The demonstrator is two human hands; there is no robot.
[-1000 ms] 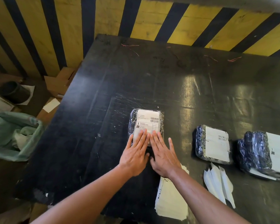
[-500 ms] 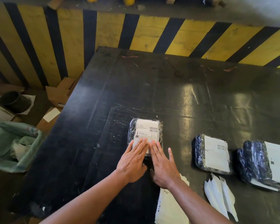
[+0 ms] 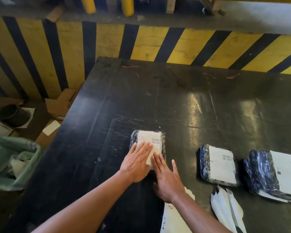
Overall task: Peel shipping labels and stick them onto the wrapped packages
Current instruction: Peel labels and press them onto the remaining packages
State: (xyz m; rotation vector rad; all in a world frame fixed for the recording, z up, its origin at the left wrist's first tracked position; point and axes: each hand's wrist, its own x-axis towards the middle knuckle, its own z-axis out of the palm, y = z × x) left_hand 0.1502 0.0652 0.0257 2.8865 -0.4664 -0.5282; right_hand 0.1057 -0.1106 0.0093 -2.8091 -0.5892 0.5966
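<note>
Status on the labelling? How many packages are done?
Done: two wrapped packages on the right, the middle package and the far-right package, already carry labels. In hand: the left hand and right hand lie flat on the label of a third package. Left: no unlabelled package is in view; label sheets lie at the near edge.
</note>
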